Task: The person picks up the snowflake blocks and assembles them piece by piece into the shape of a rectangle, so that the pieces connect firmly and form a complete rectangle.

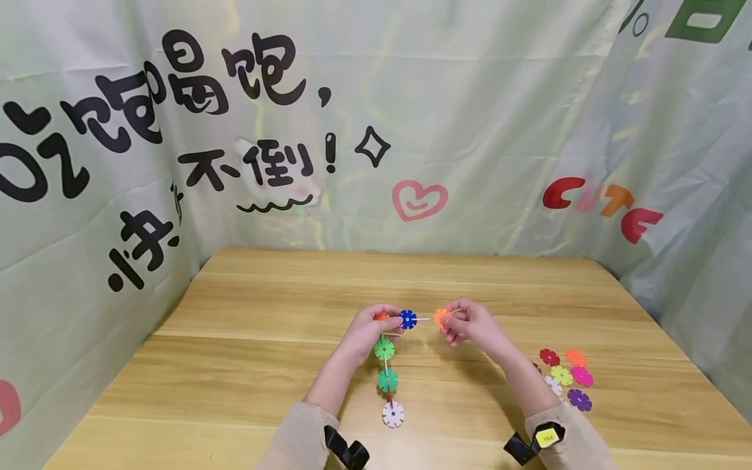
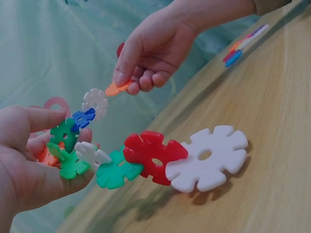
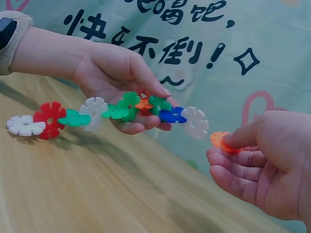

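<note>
A chain of interlocked snowflake discs hangs from my left hand (image 1: 367, 333), which pinches it around an orange disc (image 3: 144, 103) and green discs. Past the fingers, a blue disc (image 1: 408, 319) and a white end disc (image 3: 196, 122) stick out to the right. The lower part runs toward me through green, white and red (image 2: 149, 150) discs to a white disc (image 1: 393, 414) close over the table. Between thumb and fingers, my right hand (image 1: 474, 326) pinches a loose orange disc (image 3: 219, 140), with a small gap between it and the white end disc.
Several loose discs, among them a purple disc (image 1: 579, 399) and a yellow-green disc (image 1: 561, 375), lie on the wooden table (image 1: 235, 378) beside my right forearm. A printed curtain (image 1: 482, 130) encloses the table at the back and sides.
</note>
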Motion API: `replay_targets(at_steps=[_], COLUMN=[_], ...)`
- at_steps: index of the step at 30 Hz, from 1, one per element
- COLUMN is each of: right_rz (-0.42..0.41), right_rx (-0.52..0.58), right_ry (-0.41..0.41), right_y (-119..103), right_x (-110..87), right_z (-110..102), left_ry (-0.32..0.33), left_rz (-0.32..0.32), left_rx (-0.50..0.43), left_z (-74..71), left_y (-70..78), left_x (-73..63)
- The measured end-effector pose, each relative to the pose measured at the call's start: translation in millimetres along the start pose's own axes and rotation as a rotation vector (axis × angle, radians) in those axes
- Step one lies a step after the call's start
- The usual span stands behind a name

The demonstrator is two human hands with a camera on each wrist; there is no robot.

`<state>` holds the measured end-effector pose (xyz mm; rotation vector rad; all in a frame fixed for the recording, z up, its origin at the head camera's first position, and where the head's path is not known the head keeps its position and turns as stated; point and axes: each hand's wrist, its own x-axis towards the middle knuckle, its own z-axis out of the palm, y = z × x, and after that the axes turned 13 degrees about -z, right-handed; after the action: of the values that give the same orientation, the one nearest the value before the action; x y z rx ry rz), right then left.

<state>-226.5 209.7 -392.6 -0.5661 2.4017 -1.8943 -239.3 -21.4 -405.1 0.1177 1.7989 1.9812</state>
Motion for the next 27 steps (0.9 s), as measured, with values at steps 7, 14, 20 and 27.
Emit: replay_targets(at_steps=[7,14,20,27], right_rz=[0.017,0.032,0.034,0.017], right_rx=[-0.003,-0.003,-0.009,-0.016], right_ry=[0.01,0.028,0.032,0.032], right_y=[4.5,2.6,2.7,2.8], right_x=[0.3,0.7,1.3,1.7], right_z=[3.0,6.3,8.3,11.0], left_ry=[-0.001,-0.005,-0.002,-0.006], left_rz=[-0.011,-0.011,-0.007,-0.009], left_rx=[-0.004,-0.005,-0.01,-0.007], left_z=[-0.7,-0.3,1.2,1.4], left_y=[-3.1,-3.5,-1.8,-3.0], left_x=[1.7,1.6,-0.5,0.7])
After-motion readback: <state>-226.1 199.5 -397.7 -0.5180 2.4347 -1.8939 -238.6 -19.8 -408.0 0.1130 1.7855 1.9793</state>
